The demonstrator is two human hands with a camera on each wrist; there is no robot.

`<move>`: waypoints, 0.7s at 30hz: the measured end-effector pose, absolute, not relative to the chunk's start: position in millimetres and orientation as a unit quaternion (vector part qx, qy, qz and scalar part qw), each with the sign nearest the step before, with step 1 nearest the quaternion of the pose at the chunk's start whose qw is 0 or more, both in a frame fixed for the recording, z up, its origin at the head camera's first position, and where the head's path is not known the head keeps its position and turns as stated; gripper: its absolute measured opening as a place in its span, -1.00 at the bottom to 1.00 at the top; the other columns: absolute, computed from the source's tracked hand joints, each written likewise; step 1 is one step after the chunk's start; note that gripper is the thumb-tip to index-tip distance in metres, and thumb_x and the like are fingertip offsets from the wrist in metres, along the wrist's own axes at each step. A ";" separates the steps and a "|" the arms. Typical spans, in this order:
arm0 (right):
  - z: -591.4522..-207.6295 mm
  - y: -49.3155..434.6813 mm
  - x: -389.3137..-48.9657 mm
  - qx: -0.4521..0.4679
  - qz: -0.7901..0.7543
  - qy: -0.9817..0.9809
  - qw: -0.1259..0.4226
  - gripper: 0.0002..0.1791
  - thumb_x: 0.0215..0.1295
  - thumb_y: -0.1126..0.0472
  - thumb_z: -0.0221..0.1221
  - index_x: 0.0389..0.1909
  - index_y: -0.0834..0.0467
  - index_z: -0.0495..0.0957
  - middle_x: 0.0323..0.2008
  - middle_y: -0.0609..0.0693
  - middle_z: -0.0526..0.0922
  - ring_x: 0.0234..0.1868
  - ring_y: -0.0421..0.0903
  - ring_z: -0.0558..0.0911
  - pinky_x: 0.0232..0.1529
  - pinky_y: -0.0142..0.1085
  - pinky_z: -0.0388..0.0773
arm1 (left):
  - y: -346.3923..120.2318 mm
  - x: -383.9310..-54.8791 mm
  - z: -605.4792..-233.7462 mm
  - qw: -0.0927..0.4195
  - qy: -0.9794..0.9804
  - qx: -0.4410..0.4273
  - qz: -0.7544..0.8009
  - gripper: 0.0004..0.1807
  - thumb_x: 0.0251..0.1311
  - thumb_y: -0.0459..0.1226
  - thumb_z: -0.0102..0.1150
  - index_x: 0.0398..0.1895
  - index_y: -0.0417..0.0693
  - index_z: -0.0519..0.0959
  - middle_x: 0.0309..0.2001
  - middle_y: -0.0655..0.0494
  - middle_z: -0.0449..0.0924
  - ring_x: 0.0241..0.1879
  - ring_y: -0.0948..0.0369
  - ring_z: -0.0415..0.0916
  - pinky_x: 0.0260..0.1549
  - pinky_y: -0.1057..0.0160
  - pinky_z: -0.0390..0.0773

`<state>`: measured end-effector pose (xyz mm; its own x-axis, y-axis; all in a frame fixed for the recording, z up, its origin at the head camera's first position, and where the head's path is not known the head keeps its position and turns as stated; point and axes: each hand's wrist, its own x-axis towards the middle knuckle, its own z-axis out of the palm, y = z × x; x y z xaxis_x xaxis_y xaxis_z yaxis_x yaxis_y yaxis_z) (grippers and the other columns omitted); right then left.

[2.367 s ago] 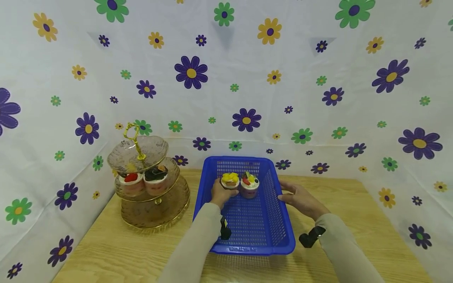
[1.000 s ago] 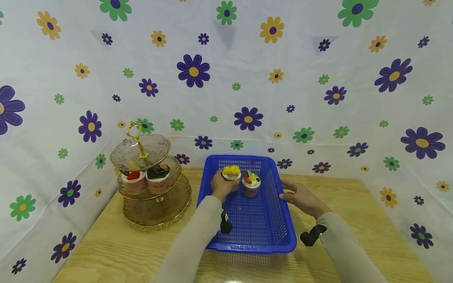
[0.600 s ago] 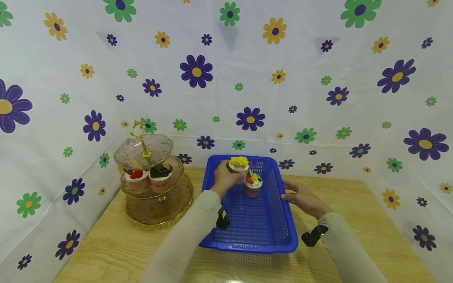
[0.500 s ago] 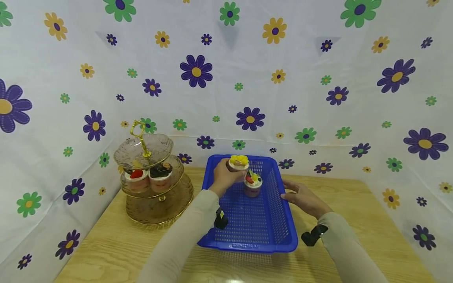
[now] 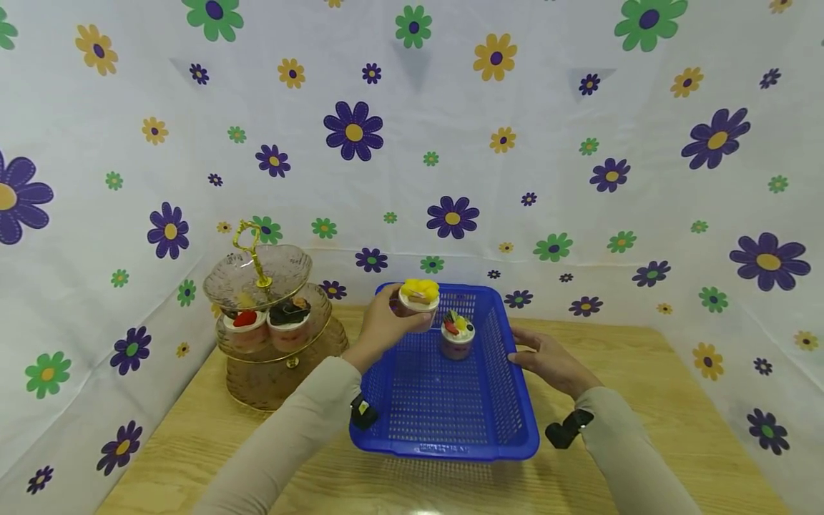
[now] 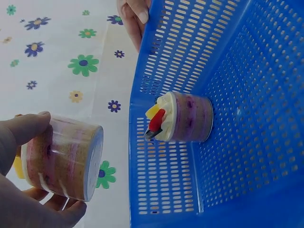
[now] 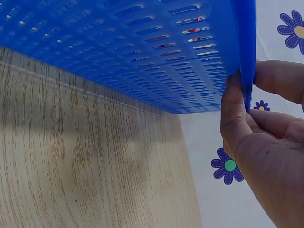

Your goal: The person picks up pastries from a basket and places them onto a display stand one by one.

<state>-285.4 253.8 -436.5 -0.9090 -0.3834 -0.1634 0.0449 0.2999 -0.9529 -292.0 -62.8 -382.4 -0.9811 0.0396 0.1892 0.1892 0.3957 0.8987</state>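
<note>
A: Where is the yellow-topped cup [image 5: 417,297] sitting right now?

B: It isn't sitting anywhere. The left hand [image 5: 380,327] is holding it in the air, over the far left corner of the basket [image 5: 444,422]. The fingers and thumb are curling round its clear wall, so it is staying upright and the topping is staying on top.

A: And the other hand?

B: The right hand [image 5: 547,361] is gripping the basket's right rim. In the right wrist view the thumb [image 7: 235,114] is pressing the outside of the wall and the fingers are hooking over the edge. I'd judge it is steadying the basket so that it isn't sliding on the table [image 5: 650,400].

A: Is anything lying in the basket?

B: One cup with fruit [image 5: 456,336] is standing on the basket's floor towards the far end, apart from the held one.

A: And to the basket's left?

B: A three-tier stand [image 5: 273,336] is standing there on the table. Its middle tier is carrying two more cups [image 5: 267,325], side by side.
</note>
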 end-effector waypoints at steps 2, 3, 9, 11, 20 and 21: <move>-436.4 253.6 -285.2 -0.110 -0.580 0.786 0.183 -0.25 0.36 0.27 0.12 0.47 0.28 -0.01 0.39 0.33 0.15 0.21 0.19 0.47 0.29 0.09 0.29 | -69.1 -287.1 -381.3 0.072 -0.826 -0.073 -0.554 -0.22 0.00 -0.22 0.46 0.30 -0.19 0.33 0.16 -0.09 0.46 0.11 0.01 0.46 0.11 0.09 0.50; -436.2 253.5 -285.1 -0.111 -0.579 0.787 0.182 -0.25 0.36 0.27 0.12 0.47 0.28 -0.01 0.39 0.33 0.15 0.21 0.19 0.47 0.29 0.10 0.28 | -72.3 -284.5 -380.9 0.077 -0.825 -0.076 -0.555 -0.22 0.00 -0.23 0.46 0.30 -0.19 0.33 0.16 -0.10 0.46 0.11 0.00 0.45 0.12 0.07 0.49; -434.7 253.6 -284.3 -0.111 -0.573 0.792 0.180 -0.27 0.36 0.27 0.11 0.46 0.28 0.01 0.41 0.33 0.13 0.23 0.21 0.45 0.29 0.11 0.28 | -91.0 -268.3 -383.8 0.086 -0.811 -0.087 -0.572 -0.16 0.00 -0.24 0.45 0.35 -0.17 0.24 0.24 -0.12 0.36 0.24 -0.03 0.34 0.25 0.02 0.36; -434.6 253.4 -284.0 -0.112 -0.572 0.793 0.180 -0.27 0.37 0.27 0.11 0.46 0.27 0.01 0.41 0.32 0.13 0.23 0.21 0.45 0.29 0.11 0.28 | -97.5 -262.0 -384.5 0.084 -0.805 -0.090 -0.580 -0.15 0.02 -0.24 0.44 0.36 -0.15 0.21 0.26 -0.10 0.32 0.29 -0.02 0.28 0.30 0.02 0.29; -436.3 251.9 -284.0 -0.110 -0.570 0.794 0.179 -0.27 0.36 0.26 0.11 0.47 0.26 0.01 0.41 0.31 0.14 0.23 0.22 0.44 0.28 0.11 0.29 | -127.9 -238.7 -392.3 0.128 -0.798 -0.107 -0.579 -0.17 0.02 -0.23 0.44 0.37 -0.06 0.24 0.27 -0.04 0.33 0.30 0.05 0.28 0.32 0.05 0.26; -436.4 251.8 -283.9 -0.108 -0.568 0.796 0.178 -0.27 0.36 0.26 0.11 0.47 0.25 0.01 0.41 0.31 0.15 0.23 0.22 0.44 0.28 0.12 0.29 | -130.9 -236.4 -394.5 0.134 -0.798 -0.106 -0.577 -0.17 0.01 -0.24 0.45 0.36 -0.07 0.25 0.27 -0.04 0.33 0.29 0.05 0.29 0.31 0.06 0.26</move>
<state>-283.9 251.8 -436.4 -0.9131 -0.3749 -0.1605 0.0297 0.3312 -0.9431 -236.4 -130.9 -394.5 -0.9416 0.0144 0.3363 0.3239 0.3107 0.8936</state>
